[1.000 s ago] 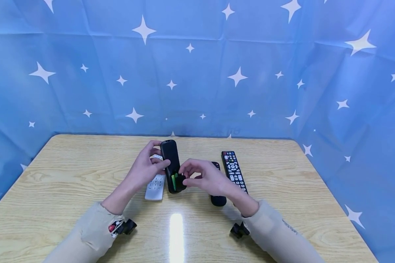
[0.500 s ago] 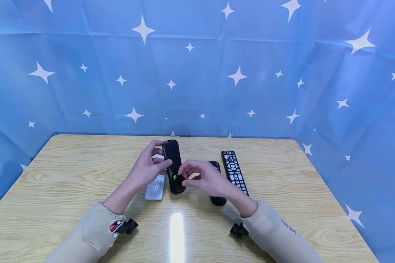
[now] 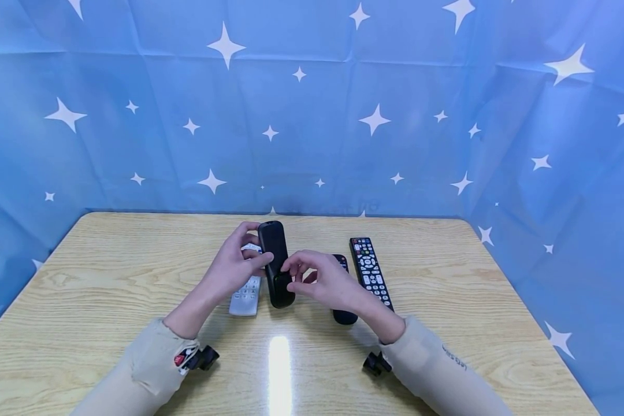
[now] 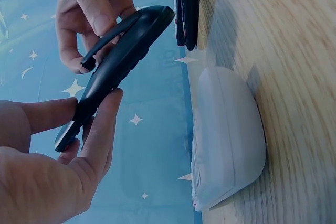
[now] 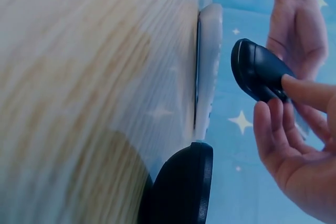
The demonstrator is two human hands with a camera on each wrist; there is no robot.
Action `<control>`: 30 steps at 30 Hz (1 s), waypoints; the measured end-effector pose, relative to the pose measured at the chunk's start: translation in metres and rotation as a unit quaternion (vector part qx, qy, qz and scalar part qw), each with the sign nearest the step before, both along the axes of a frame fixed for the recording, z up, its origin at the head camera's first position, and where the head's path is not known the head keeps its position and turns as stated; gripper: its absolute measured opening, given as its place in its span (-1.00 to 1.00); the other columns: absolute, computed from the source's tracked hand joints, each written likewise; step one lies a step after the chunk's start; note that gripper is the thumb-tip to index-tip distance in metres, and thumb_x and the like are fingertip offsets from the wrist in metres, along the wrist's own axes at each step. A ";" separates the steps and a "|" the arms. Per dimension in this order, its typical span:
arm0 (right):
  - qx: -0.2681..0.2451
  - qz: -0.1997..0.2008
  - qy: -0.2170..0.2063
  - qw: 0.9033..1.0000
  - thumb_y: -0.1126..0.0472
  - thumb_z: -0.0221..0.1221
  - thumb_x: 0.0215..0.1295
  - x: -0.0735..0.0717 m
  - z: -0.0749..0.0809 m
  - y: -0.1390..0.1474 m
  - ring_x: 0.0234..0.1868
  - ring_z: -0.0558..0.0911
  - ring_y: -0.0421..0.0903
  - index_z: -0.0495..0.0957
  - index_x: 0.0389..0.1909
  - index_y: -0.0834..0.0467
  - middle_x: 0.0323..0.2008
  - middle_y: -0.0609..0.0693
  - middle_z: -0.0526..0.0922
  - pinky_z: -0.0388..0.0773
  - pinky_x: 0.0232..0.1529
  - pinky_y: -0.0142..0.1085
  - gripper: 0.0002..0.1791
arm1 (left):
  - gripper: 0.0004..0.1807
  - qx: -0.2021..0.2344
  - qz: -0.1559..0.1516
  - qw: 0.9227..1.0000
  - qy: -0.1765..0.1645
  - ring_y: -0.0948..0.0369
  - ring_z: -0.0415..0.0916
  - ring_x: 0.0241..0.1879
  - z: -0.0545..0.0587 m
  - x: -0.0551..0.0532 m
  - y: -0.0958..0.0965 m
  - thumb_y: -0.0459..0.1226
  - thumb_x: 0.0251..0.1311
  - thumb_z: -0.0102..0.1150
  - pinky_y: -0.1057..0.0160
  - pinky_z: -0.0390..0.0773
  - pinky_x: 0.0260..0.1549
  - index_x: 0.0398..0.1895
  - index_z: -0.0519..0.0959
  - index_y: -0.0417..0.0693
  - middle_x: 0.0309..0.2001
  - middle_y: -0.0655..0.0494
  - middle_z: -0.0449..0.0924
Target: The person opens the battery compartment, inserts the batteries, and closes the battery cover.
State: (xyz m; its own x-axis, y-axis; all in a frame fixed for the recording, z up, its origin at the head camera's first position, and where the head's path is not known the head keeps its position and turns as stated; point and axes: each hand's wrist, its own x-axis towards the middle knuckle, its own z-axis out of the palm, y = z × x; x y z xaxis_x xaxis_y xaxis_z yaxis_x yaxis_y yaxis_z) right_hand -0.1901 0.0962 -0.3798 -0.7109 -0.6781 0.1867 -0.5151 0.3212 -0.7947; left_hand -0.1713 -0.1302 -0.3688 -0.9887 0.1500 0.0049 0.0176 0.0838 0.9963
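My left hand grips a black remote control by its sides, back facing up, held above the table. In the left wrist view its battery cover leans off the back, with one end at the remote's end and the other raised. My right hand pinches this cover between thumb and fingers, as the right wrist view also shows with the right thumb on the black plastic. From the head, the cover lies over the battery compartment, and no batteries show there.
A white remote lies on the wooden table beneath the left hand. Below and behind the right hand lie a short black remote and a longer black one with white buttons. A blue star-patterned cloth hangs behind the table.
The right hand has brought the cover down over the compartment, hiding the green batteries seen earlier. The held remote has shifted slightly right.
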 end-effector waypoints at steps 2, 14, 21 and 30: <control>0.004 -0.005 0.005 1.000 0.34 0.40 0.28 0.000 0.000 -0.001 -0.24 0.63 -0.19 0.63 -0.02 0.09 -0.26 -0.14 0.64 0.70 -0.26 -0.22 -0.71 | -0.39 0.000 -0.002 1.000 0.002 0.03 0.65 -0.19 0.000 0.000 0.000 -0.51 0.39 0.18 0.03 0.74 -0.22 0.44 0.21 -0.24 0.08 -0.29 0.43; -0.001 -0.030 -0.031 0.999 0.37 0.40 0.28 0.001 -0.003 -0.002 -0.21 0.63 -0.14 0.45 0.10 0.13 -0.16 0.13 0.56 0.69 -0.24 -0.19 -0.56 | -0.38 0.006 -0.003 1.000 0.004 0.05 0.63 -0.20 0.001 0.001 0.000 -0.49 0.39 0.19 0.03 0.74 -0.22 0.44 0.21 -0.21 0.08 -0.27 0.42; -0.012 -0.043 -0.101 0.994 0.35 0.35 0.33 0.001 -0.003 -0.001 -0.12 0.64 -0.07 0.34 0.27 0.14 -0.04 0.08 0.55 0.69 -0.18 -0.20 -0.44 | -0.39 0.007 0.001 1.000 0.005 0.04 0.63 -0.22 0.001 0.000 0.001 -0.53 0.36 0.19 0.03 0.74 -0.22 0.43 0.24 -0.20 0.06 -0.26 0.44; -0.011 -0.025 -0.141 0.990 0.30 0.28 0.42 0.000 -0.004 0.000 -0.05 0.63 -0.03 0.36 0.32 0.12 -0.01 0.06 0.60 0.64 -0.08 -0.18 -0.49 | -0.40 0.009 0.002 1.000 0.006 0.02 0.63 -0.20 0.001 0.001 0.002 -0.53 0.36 0.19 0.03 0.75 -0.23 0.41 0.24 -0.19 0.05 -0.26 0.44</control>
